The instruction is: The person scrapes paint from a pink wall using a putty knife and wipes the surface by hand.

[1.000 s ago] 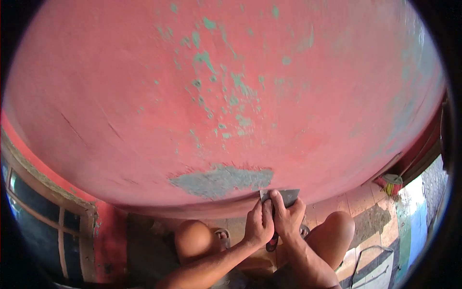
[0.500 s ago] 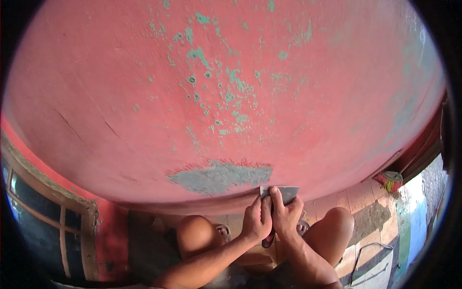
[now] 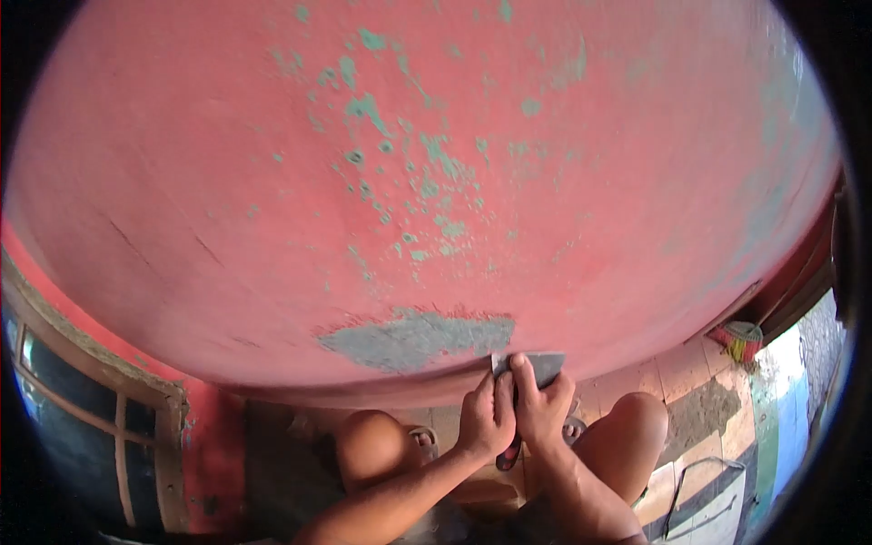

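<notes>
Low in front of me, my left hand and my right hand are pressed close together around a flat grey metal scraper. My right thumb lies on its blade, and a dark handle shows below between the hands. The blade is beside the lower edge of a red wall, just right of a bare grey patch. Whether the blade touches the wall cannot be made out. Green spots of older paint mark the wall above.
My bent knees are on both sides of my hands, over a tiled floor. A colourful broom lies at the right by the wall. A framed window is at the lower left.
Both hands and the scraper stay almost in the same place. The view of the wall has shifted very slightly.
</notes>
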The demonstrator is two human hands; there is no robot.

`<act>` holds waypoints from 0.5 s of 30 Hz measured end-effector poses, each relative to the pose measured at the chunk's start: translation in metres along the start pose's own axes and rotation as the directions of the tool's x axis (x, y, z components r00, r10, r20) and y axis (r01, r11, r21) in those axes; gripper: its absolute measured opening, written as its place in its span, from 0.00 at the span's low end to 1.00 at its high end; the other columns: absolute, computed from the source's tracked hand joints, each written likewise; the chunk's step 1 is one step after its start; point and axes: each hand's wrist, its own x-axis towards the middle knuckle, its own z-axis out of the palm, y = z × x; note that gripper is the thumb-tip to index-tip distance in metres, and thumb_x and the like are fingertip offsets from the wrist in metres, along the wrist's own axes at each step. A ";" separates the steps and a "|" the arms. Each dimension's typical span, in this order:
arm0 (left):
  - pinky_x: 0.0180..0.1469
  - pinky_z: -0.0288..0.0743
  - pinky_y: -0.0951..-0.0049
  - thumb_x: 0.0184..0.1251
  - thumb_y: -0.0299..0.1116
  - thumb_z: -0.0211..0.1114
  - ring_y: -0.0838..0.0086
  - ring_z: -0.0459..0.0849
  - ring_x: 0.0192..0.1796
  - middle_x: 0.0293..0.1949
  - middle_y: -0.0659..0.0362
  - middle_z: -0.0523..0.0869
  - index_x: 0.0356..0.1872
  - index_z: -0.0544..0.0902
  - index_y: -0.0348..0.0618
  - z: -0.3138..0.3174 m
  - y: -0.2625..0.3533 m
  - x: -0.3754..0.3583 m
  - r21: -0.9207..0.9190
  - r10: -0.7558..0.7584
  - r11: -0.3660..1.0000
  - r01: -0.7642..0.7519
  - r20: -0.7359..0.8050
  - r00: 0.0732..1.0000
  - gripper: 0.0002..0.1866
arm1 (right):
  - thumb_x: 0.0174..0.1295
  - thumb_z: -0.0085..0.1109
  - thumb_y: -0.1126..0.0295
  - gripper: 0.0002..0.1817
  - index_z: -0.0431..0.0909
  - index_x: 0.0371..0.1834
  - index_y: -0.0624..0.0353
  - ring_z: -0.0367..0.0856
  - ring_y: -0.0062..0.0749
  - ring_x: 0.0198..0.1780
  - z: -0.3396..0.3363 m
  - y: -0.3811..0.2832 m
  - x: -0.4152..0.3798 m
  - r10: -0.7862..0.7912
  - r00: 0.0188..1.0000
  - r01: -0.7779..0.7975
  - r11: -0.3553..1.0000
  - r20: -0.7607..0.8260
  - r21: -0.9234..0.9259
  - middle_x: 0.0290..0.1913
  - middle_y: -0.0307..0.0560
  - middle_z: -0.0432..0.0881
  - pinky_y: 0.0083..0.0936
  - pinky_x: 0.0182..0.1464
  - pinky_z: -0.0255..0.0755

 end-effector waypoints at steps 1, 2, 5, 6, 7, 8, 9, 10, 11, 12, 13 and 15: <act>0.33 0.71 0.58 0.79 0.35 0.49 0.45 0.80 0.30 0.27 0.40 0.79 0.37 0.76 0.33 -0.001 -0.001 -0.002 -0.005 -0.031 0.999 0.031 0.008 0.999 0.15 | 0.64 0.70 0.63 0.19 0.80 0.27 0.70 0.71 0.15 0.28 0.001 0.002 -0.002 0.006 1.000 -0.006 1.000 -0.008 0.006 0.21 0.37 0.80 0.22 0.29 0.70; 0.33 0.71 0.59 0.79 0.35 0.50 0.45 0.80 0.30 0.26 0.40 0.79 0.37 0.76 0.33 -0.002 -0.003 -0.003 -0.010 -0.060 0.998 0.060 0.019 0.998 0.14 | 0.63 0.70 0.63 0.19 0.79 0.27 0.70 0.70 0.14 0.28 0.002 0.004 -0.003 0.012 1.000 -0.012 1.000 -0.019 0.014 0.21 0.36 0.79 0.22 0.28 0.70; 0.28 0.73 0.55 0.79 0.36 0.52 0.44 0.84 0.29 0.25 0.39 0.80 0.41 0.79 0.35 -0.003 0.007 0.002 0.049 0.137 0.990 -0.135 -0.055 0.989 0.14 | 0.66 0.66 0.66 0.15 0.80 0.25 0.66 0.70 0.14 0.27 0.004 -0.006 -0.001 -0.065 0.997 0.068 0.993 -0.032 0.096 0.22 0.30 0.77 0.22 0.27 0.67; 0.30 0.74 0.54 0.78 0.37 0.53 0.43 0.85 0.31 0.27 0.38 0.81 0.42 0.80 0.36 0.001 -0.001 0.000 0.038 0.121 0.992 -0.118 -0.085 0.989 0.14 | 0.66 0.65 0.69 0.13 0.80 0.26 0.65 0.71 0.14 0.28 0.002 -0.002 0.001 -0.061 0.998 0.061 0.994 -0.006 0.092 0.24 0.30 0.77 0.21 0.28 0.68; 0.32 0.77 0.53 0.78 0.38 0.53 0.41 0.85 0.35 0.31 0.38 0.83 0.46 0.81 0.37 0.004 -0.001 -0.001 0.052 0.121 0.992 -0.117 -0.095 0.988 0.15 | 0.66 0.64 0.71 0.11 0.80 0.26 0.65 0.72 0.14 0.28 0.001 0.008 0.001 -0.055 0.998 0.056 0.993 -0.018 0.104 0.24 0.31 0.79 0.22 0.28 0.69; 0.37 0.79 0.51 0.78 0.38 0.52 0.40 0.85 0.41 0.35 0.37 0.84 0.49 0.82 0.38 0.011 -0.027 -0.005 0.041 0.076 0.997 -0.072 -0.100 0.992 0.15 | 0.66 0.64 0.71 0.11 0.81 0.27 0.65 0.74 0.15 0.28 0.011 0.004 -0.001 -0.068 0.997 0.077 0.973 -0.047 0.218 0.25 0.32 0.80 0.23 0.29 0.70; 0.47 0.80 0.55 0.81 0.45 0.46 0.44 0.85 0.47 0.49 0.42 0.85 0.63 0.78 0.44 0.023 -0.066 -0.020 0.140 0.070 0.988 -0.058 -0.080 0.994 0.22 | 0.66 0.65 0.70 0.11 0.82 0.29 0.66 0.75 0.16 0.28 0.011 0.017 -0.001 -0.131 0.989 0.140 0.982 -0.073 0.128 0.26 0.34 0.81 0.23 0.29 0.71; 0.40 0.80 0.54 0.81 0.43 0.47 0.44 0.86 0.41 0.42 0.42 0.86 0.59 0.79 0.41 0.021 -0.045 -0.015 0.305 0.329 0.914 -0.266 -0.177 0.928 0.21 | 0.67 0.65 0.62 0.16 0.83 0.35 0.69 0.81 0.27 0.34 0.000 0.014 -0.008 -0.115 0.993 0.114 0.992 0.015 0.061 0.30 0.47 0.85 0.30 0.37 0.77; 0.38 0.79 0.54 0.80 0.43 0.48 0.44 0.86 0.39 0.40 0.42 0.87 0.59 0.80 0.40 0.021 -0.044 -0.015 0.210 0.272 0.949 -0.235 -0.170 0.947 0.20 | 0.67 0.65 0.62 0.16 0.83 0.34 0.69 0.81 0.27 0.33 -0.003 0.008 -0.009 -0.063 0.997 0.060 0.995 0.043 0.077 0.29 0.46 0.85 0.29 0.36 0.77; 0.37 0.79 0.53 0.79 0.42 0.50 0.43 0.85 0.37 0.38 0.43 0.87 0.58 0.80 0.39 0.020 -0.045 -0.018 0.112 0.205 0.975 -0.190 -0.146 0.968 0.20 | 0.67 0.65 0.62 0.16 0.83 0.34 0.69 0.81 0.26 0.33 -0.003 0.005 -0.012 0.001 0.998 -0.007 0.996 0.067 0.085 0.29 0.46 0.85 0.29 0.35 0.76; 0.36 0.79 0.54 0.79 0.42 0.50 0.44 0.86 0.37 0.38 0.43 0.87 0.58 0.80 0.39 0.021 -0.047 -0.015 0.103 0.232 0.971 -0.216 -0.177 0.957 0.20 | 0.67 0.65 0.62 0.16 0.83 0.36 0.68 0.80 0.26 0.32 0.000 0.003 -0.010 -0.060 0.997 0.056 0.994 0.041 0.098 0.29 0.46 0.85 0.28 0.33 0.76; 0.34 0.79 0.56 0.78 0.42 0.52 0.45 0.86 0.36 0.38 0.43 0.88 0.58 0.80 0.39 0.026 -0.054 -0.010 0.084 0.259 0.966 -0.246 -0.228 0.938 0.20 | 0.68 0.63 0.62 0.15 0.83 0.40 0.67 0.80 0.27 0.29 0.005 0.004 -0.006 -0.157 0.987 0.158 0.981 -0.014 0.109 0.30 0.47 0.84 0.27 0.31 0.75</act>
